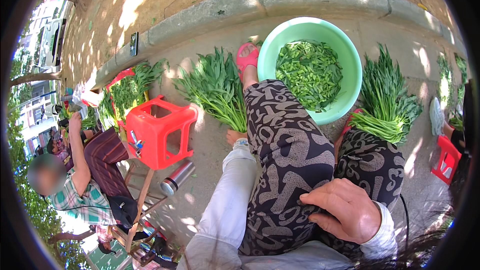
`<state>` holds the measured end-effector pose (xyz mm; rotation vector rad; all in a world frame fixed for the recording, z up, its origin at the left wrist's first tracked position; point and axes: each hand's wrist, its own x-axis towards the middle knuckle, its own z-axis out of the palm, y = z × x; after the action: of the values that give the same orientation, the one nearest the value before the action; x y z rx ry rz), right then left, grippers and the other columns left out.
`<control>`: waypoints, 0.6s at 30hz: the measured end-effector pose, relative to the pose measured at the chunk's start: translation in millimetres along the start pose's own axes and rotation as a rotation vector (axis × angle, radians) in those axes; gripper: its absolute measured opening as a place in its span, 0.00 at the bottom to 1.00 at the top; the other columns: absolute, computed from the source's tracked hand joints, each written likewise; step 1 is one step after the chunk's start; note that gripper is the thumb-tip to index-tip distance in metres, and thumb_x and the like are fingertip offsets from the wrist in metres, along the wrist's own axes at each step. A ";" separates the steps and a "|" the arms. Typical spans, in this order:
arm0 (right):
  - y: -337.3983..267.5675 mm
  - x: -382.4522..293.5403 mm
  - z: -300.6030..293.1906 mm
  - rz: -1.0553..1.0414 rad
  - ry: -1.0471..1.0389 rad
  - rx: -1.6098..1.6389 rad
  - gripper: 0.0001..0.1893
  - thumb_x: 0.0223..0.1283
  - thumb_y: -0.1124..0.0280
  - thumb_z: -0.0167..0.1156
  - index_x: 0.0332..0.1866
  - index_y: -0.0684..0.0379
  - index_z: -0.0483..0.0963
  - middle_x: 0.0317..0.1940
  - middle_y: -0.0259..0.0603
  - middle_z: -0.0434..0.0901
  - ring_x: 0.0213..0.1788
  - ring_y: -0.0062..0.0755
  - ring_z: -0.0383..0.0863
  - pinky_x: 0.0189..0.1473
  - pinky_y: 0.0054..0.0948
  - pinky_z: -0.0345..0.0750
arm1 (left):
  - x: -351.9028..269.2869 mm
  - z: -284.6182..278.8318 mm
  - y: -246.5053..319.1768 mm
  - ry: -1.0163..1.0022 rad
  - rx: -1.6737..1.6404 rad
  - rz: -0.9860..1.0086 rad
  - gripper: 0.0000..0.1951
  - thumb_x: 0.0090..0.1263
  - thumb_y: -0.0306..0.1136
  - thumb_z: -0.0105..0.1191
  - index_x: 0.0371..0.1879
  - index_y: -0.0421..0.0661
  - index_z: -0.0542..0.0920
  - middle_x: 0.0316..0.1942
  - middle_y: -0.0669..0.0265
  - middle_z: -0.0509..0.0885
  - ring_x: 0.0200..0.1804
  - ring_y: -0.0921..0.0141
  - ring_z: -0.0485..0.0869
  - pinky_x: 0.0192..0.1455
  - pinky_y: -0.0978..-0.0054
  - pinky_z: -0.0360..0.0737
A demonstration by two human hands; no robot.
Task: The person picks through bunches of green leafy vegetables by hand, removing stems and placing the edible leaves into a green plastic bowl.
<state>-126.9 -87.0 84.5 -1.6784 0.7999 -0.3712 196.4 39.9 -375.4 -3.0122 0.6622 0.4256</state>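
My left hand [236, 137] is down at the stem ends of a bunch of long-leaved greens [219, 86], its fingers closed around the stems. My knee hides part of that hand. Over my patterned trouser leg [288, 157] is my right hand [343, 210], empty, with thumb and forefinger apart. A pale green plastic basin [354, 82] stands between my feet, with chopped green stems and leaves [309, 75] inside. To its right, a second bunch of greens [386, 97] lies on the pavement, its pale stems pointing towards me.
A red plastic stool [161, 131] with keys [137, 144] on it stands left. Beside it lies a steel vacuum flask [178, 177]. A keypad phone [134, 44] rests by the kerb [210, 18]. A seated person [84, 195] is at far left; another red stool [446, 161] is right.
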 end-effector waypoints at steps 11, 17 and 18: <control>1.2 10.6 2.1 0.063 0.009 0.002 0.22 0.43 0.76 0.68 0.48 0.64 0.75 0.38 0.42 0.82 0.37 0.42 0.80 0.39 0.34 0.75 | -9.0 -32.9 36.4 -0.273 0.106 -0.139 0.40 0.39 0.51 0.72 0.50 0.43 0.69 0.52 0.53 0.73 0.55 0.53 0.74 0.59 0.56 0.70; 2.3 9.9 4.2 0.018 0.004 0.037 0.24 0.42 0.78 0.68 0.50 0.64 0.74 0.35 0.40 0.82 0.34 0.41 0.80 0.38 0.33 0.75 | 26.0 -39.7 -0.9 -0.452 -0.083 -0.024 0.41 0.34 0.45 0.75 0.49 0.35 0.72 0.50 0.49 0.78 0.51 0.56 0.80 0.54 0.63 0.76; 2.1 10.6 5.1 0.021 0.013 0.040 0.24 0.42 0.79 0.68 0.50 0.64 0.74 0.34 0.41 0.80 0.34 0.41 0.79 0.36 0.33 0.75 | 29.1 -41.0 -4.2 -0.476 -0.143 0.012 0.41 0.33 0.45 0.75 0.48 0.34 0.73 0.48 0.49 0.80 0.49 0.57 0.81 0.53 0.64 0.77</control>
<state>-116.8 -90.7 79.3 -1.6306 0.8140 -0.3819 234.1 28.4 -343.9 -2.8542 0.6276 1.1833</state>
